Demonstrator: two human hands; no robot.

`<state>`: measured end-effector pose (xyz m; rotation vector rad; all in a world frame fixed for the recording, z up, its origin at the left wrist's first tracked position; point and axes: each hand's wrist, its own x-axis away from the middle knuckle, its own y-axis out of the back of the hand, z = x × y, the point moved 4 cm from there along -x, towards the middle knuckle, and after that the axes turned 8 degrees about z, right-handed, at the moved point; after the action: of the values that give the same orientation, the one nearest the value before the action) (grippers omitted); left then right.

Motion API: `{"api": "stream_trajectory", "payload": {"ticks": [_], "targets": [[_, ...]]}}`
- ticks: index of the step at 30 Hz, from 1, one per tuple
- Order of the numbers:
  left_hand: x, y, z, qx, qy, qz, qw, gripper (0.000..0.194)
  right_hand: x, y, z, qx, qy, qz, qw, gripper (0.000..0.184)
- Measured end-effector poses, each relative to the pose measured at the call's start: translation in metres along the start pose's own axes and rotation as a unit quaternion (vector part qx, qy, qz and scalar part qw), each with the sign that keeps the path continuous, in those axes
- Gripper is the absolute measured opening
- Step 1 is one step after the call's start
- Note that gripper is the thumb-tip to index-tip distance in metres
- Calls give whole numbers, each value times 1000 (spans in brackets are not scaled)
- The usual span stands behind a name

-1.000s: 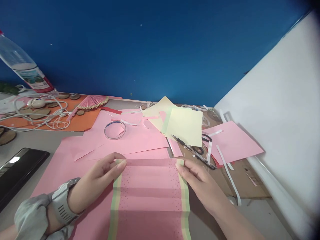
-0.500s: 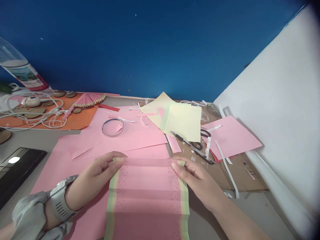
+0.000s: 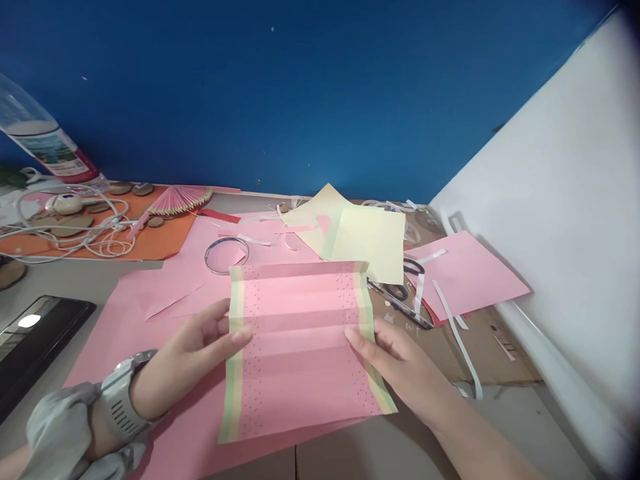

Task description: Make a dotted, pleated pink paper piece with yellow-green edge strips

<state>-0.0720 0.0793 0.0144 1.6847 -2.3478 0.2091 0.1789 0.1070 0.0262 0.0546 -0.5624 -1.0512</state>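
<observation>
A pink sheet of paper [image 3: 300,353] with crosswise creases is held up in front of me. Green and yellow bands run down its two sides, with small dark specks beside them. My left hand [image 3: 210,343] pinches the left edge, thumb on the front and fingers behind. On the right edge, my right hand [image 3: 393,353] grips it the same way, slightly below mid-height of the sheet. Behind the held sheet lie larger pink sheets [image 3: 170,287] and a roll of clear tape [image 3: 227,256].
A folded pink fan [image 3: 180,200] rests on orange paper [image 3: 165,243] near tangled white cables [image 3: 113,227]. Left are a phone [image 3: 45,340] and a bottle [image 3: 50,147]. Right are yellow paper [image 3: 370,240], scissors [image 3: 414,267], a pen [image 3: 400,305] and white strips [image 3: 457,340] on cardboard [image 3: 480,353].
The creased sheet has moved up, so its lower edge now shows. My hands have shifted from its top corners to partway down its sides.
</observation>
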Motion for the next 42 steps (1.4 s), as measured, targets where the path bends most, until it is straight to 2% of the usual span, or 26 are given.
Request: {"api": "stream_trajectory", "payload": {"ticks": [3, 9, 17, 24, 28, 31, 33, 36, 38, 42], "targets": [[0, -8, 1, -2, 16, 64, 998, 22, 0, 1, -4, -2, -4, -9, 1000, 40], [1, -5, 1, -22, 3, 37, 999, 15, 2, 3, -3, 8, 14, -33, 999, 32], [-2, -6, -2, -35, -1, 29, 999, 16, 2, -1, 4, -85, 18, 16, 996, 30], [2, -7, -4, -58, 3, 47, 997, 19, 2, 7, 4, -25, 25, -44, 998, 30], [2, -2, -7, -58, -13, 2, 998, 20, 0, 7, 3, -7, 23, -25, 999, 32], [1, 3, -5, -58, -27, -41, 997, 25, 0, 4, 2, 7, 19, 27, 999, 32], [0, 2, -2, -69, -19, -29, 997, 26, 0, 2, 0, 5, 8, 48, 999, 27], [0, -5, 4, -72, -4, 38, 997, 21, 0, 4, 0, 9, 3, -9, 1000, 26], [2, -9, 5, -68, -3, 61, 996, 16, 0, 4, 4, 36, 18, -12, 999, 23], [2, -8, 3, -120, -3, 15, 993, 18, 0, -2, 10, 70, 10, 63, 996, 28]]}}
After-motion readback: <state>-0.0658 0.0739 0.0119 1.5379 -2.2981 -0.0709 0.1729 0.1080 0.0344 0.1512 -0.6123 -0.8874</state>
